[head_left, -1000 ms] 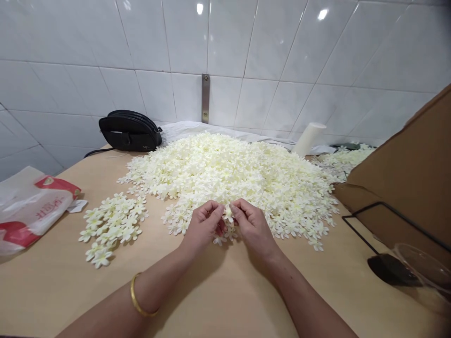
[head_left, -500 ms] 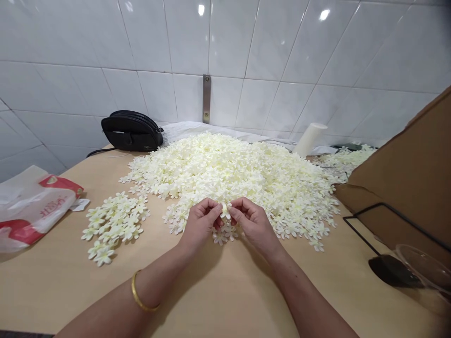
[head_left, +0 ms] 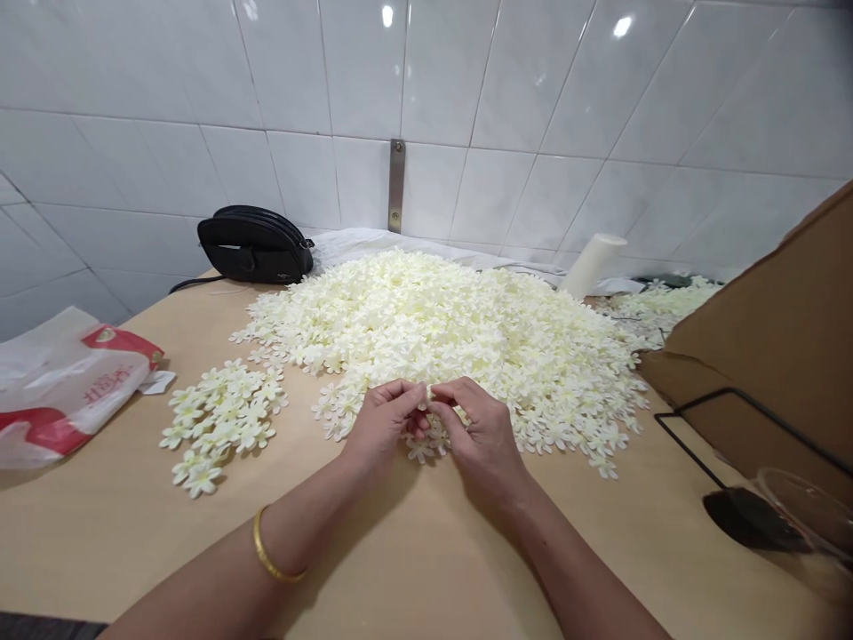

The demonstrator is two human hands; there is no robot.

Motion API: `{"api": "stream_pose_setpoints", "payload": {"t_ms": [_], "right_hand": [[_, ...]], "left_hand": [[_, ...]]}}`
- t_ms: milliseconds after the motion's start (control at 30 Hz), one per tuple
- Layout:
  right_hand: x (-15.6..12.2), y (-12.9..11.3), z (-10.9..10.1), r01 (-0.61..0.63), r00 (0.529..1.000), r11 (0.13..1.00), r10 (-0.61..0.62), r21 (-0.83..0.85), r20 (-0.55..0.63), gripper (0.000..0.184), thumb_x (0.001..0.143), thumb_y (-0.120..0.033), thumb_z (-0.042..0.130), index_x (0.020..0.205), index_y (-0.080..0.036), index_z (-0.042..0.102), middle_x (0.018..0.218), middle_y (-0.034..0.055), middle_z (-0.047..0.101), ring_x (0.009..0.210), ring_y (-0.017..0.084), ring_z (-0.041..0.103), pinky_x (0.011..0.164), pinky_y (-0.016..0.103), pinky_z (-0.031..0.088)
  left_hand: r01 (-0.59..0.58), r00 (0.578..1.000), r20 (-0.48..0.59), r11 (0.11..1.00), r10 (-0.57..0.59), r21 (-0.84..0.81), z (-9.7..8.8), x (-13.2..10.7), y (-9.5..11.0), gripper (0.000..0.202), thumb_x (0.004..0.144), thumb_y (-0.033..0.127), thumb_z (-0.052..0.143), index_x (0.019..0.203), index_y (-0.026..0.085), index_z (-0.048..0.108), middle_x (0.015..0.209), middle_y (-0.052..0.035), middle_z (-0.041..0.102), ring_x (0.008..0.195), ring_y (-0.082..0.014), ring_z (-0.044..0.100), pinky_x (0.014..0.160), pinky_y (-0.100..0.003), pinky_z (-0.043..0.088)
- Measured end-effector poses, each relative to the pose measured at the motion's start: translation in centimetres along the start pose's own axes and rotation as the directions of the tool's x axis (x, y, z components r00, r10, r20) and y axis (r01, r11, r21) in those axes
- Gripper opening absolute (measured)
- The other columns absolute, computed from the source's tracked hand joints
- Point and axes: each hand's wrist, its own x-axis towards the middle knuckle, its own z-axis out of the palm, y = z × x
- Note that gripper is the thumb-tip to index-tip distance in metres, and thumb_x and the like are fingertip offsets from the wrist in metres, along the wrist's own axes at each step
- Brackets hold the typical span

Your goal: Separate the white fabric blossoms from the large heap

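Observation:
Between the fingertips of both hands is a small cream-white artificial flower (head_left: pixel 425 404), mostly covered by the fingers. My left hand (head_left: pixel 383 420) pinches it with thumb and forefinger, the other fingers curled below. From the other side, my right hand (head_left: pixel 483 436) closes its thumb and forefinger on the flower's edge. Just beyond both hands rises a large heap of the same flowers (head_left: pixel 426 311), and a few lie under the fingertips. A smaller cluster of flowers (head_left: pixel 223 413) lies to the left, apart from the heap.
A black pouch (head_left: pixel 253 247) sits at the back left of the table (head_left: pixel 413 569), a red-and-white plastic bag (head_left: pixel 86 387) at the left edge. Behind the heap leans a white cylinder (head_left: pixel 592 265). At right stand a cardboard panel (head_left: pixel 760 356), a black wire frame (head_left: pixel 693 453) and sunglasses (head_left: pixel 753 517).
The fingers have closed in further over the flower, so less of it shows. My right thumb and forefinger have shifted slightly. The whole view has moved a little; the heap and cluster look the same.

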Motion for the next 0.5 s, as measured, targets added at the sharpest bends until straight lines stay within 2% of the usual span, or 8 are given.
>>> {"api": "stream_pose_setpoints", "payload": {"t_ms": [133,267,367,500], "right_hand": [[0.00,0.29,0.05,0.014,1.000,0.998,-0.013,-0.055,0.014,0.020,0.080,-0.015,0.040,0.079,-0.018,0.060,0.073,0.0042,0.057,0.069,0.014,0.052,0.063,0.026,0.041],[0.02,0.44,0.07,0.025,1.000,0.990,-0.022,-0.142,0.021,0.020,0.080,-0.013,0.038,0.074,-0.017,0.057,0.069,0.0039,0.054,0.065,0.014,0.050,0.059,0.024,0.039],[0.00,0.44,0.13,-0.024,1.000,0.986,0.022,-0.167,-0.012,0.018,0.080,-0.014,0.038,0.071,-0.016,0.053,0.067,0.0029,0.052,0.062,0.013,0.048,0.056,0.024,0.036],[0.01,0.41,0.02,-0.145,0.989,0.987,0.143,-0.065,-0.033,0.015,0.080,-0.017,0.039,0.072,-0.017,0.053,0.064,0.0003,0.051,0.058,0.012,0.046,0.055,0.023,0.035]], "left_hand": [[0.019,1.000,0.024,0.998,-0.018,-0.061,0.05,0.10,-0.13,0.028,0.070,0.040,0.057,0.064,0.013,0.055,0.048,0.0004,0.051,0.044,-0.0077,0.048,0.044,-0.019,0.038],[0.029,0.998,0.051,0.996,-0.025,-0.079,0.13,-0.01,-0.28,0.024,0.065,0.035,0.064,0.063,0.013,0.054,0.052,0.0009,0.052,0.046,-0.0079,0.050,0.044,-0.020,0.039],[0.032,0.996,0.088,0.999,-0.028,-0.041,0.24,-0.13,-0.25,0.020,0.060,0.026,0.068,0.063,0.013,0.054,0.048,0.0019,0.052,0.044,-0.0074,0.049,0.046,-0.021,0.040],[0.039,0.995,0.094,0.998,-0.035,-0.043,0.34,-0.15,-0.17,0.019,0.060,0.022,0.068,0.066,0.013,0.053,0.049,0.0020,0.054,0.044,-0.0079,0.050,0.045,-0.021,0.041]]}}
